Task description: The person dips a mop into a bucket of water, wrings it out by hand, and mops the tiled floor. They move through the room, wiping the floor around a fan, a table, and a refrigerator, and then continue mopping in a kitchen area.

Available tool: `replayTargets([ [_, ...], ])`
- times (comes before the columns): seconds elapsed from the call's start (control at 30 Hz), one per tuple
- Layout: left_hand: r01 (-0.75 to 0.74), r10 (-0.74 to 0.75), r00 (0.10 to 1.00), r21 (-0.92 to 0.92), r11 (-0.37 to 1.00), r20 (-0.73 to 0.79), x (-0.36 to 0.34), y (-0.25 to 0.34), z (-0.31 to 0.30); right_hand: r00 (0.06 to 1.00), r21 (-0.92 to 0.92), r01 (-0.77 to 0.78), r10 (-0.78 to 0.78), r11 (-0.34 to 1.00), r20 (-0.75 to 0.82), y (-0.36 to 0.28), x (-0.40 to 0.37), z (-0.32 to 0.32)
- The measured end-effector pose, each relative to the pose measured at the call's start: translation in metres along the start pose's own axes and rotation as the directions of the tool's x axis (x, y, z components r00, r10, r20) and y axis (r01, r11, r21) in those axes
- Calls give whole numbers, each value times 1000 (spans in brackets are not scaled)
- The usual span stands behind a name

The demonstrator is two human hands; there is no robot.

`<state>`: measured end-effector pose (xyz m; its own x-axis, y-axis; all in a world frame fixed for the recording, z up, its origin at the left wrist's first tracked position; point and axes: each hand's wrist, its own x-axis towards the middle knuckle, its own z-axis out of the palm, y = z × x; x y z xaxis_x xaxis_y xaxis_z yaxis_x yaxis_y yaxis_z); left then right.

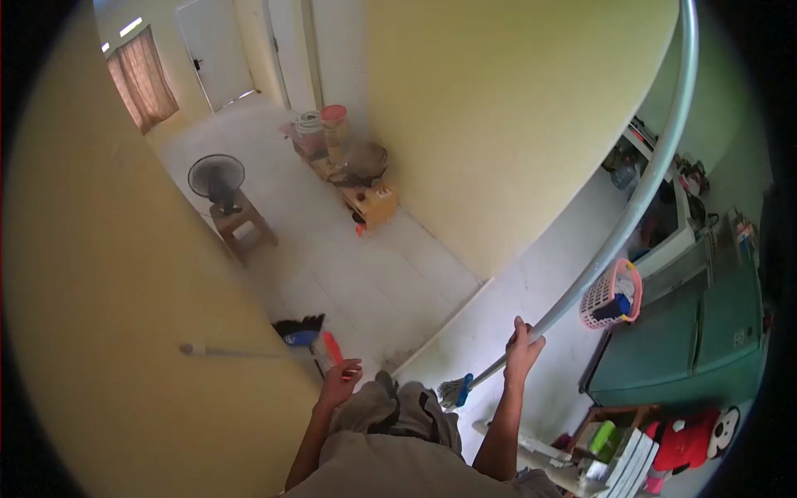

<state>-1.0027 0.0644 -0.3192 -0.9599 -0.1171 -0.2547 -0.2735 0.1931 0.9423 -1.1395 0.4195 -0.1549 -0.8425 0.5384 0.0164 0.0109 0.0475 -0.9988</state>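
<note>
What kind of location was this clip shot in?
Most likely the inside of a home: a fan stands on a wooden stool, a curtain hangs by a door, and a pink basket holding what looks like cloth sits near a green refrigerator.

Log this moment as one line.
right hand: grips mop | left hand: near orange item, contact unclear | mop head: right of feet | basket: beside fridge

Grey shirt, seemingly grey trousers
</note>
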Motion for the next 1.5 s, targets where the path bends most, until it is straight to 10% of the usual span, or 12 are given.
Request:
replayTargets([
  [0.33, 45, -48, 995, -39, 998, -88, 192, 60, -76, 969, -92, 91, -67, 992, 239, -9, 133, 197],
  [0.63, -28, 25, 995, -27, 999, -101, 459, 1, -120, 921, 34, -22, 7, 999, 389, 125, 261, 479],
  [0.77, -57, 62, 995, 69, 996, -74, 551, 74, -164, 855, 16, -47, 32, 999, 518, 146, 282, 615],
  [1.27, -499, 548, 808, 243, 832, -216, 941, 93, -424, 430, 80, -92, -33, 993, 902, 67, 299, 1119],
  [1.37, -509, 498, 843, -1, 861, -206, 1008, 119, -505, 434, 52, -196, 39, 979, 900, 7, 288, 1209],
  [1.5, -505, 500, 854, 1, 863, -148, 1081, 149, -601, 413, 329, 154, -363, 932, 835, -46, 335, 1292],
])
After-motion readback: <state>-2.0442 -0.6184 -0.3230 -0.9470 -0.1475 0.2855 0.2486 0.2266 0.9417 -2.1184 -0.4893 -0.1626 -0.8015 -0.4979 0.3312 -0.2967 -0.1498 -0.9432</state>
